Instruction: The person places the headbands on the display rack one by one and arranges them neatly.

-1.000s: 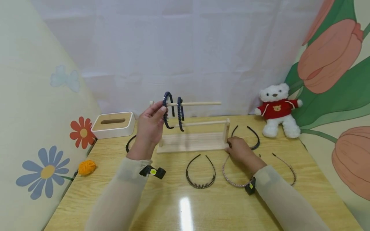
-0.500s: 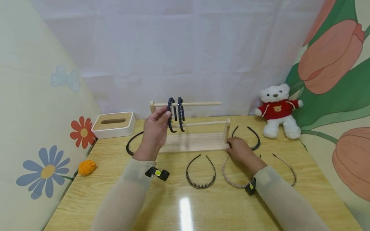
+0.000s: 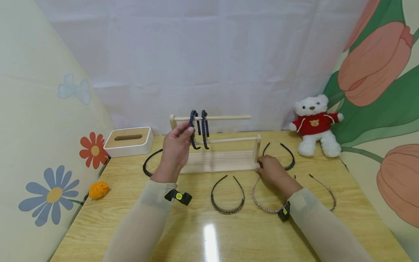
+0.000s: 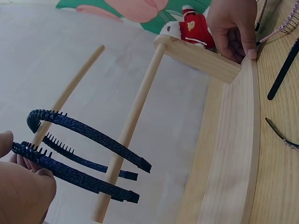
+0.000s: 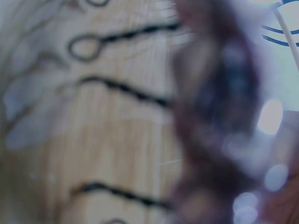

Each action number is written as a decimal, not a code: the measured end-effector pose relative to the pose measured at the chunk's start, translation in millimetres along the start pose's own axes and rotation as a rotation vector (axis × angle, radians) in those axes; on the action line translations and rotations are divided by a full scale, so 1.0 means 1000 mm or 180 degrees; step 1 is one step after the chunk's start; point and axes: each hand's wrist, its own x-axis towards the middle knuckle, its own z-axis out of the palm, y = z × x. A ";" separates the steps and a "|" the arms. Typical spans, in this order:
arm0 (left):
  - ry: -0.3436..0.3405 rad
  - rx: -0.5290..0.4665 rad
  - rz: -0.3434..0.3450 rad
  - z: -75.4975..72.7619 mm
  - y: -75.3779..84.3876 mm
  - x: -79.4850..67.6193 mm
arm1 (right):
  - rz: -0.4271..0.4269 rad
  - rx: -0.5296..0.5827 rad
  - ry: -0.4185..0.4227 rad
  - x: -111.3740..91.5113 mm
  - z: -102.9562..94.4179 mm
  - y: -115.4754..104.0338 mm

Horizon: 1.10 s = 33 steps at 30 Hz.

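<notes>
My left hand (image 3: pixel 176 149) pinches a dark blue toothed headband (image 4: pixel 84 177) between thumb and fingers. That headband hangs over the upper rod (image 3: pixel 229 117) of a wooden headband stand (image 3: pixel 219 160). Just to its right a second dark blue headband (image 3: pixel 204 129) hangs on the same rod, apart from my fingers. In the left wrist view the lower rod (image 4: pixel 142 98) passes near the ends of both bands. My right hand (image 3: pixel 273 171) grips the right end of the stand's base, thumb on the front edge. The right wrist view is too blurred to show that hand's fingers clearly.
Several headbands lie on the table, among them a dark toothed one (image 3: pixel 227 210) in front and a pink beaded one (image 3: pixel 266 209) under my right forearm. A white tissue box (image 3: pixel 129 147) and orange yarn (image 3: pixel 98 190) stand left. A teddy bear (image 3: pixel 315 125) sits back right.
My left hand has moved a little right with its headband, which now sits closer to the second one on the rod. During the last half second almost nothing differs. My right hand stays put.
</notes>
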 end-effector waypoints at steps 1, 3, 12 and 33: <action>0.0003 -0.0007 0.0005 0.000 0.000 0.000 | -0.0011 -0.0006 0.0011 0.000 0.000 0.000; 0.0002 -0.0018 0.0009 0.000 0.000 0.000 | -0.0020 -0.0008 0.0024 -0.001 0.000 -0.001; -0.0004 -0.0047 -0.0016 0.000 0.000 -0.001 | 0.0013 0.0003 -0.0002 -0.001 -0.001 -0.001; 0.0063 0.0888 -0.0071 -0.016 0.004 -0.004 | 0.0039 -0.0015 -0.0022 -0.001 -0.001 0.000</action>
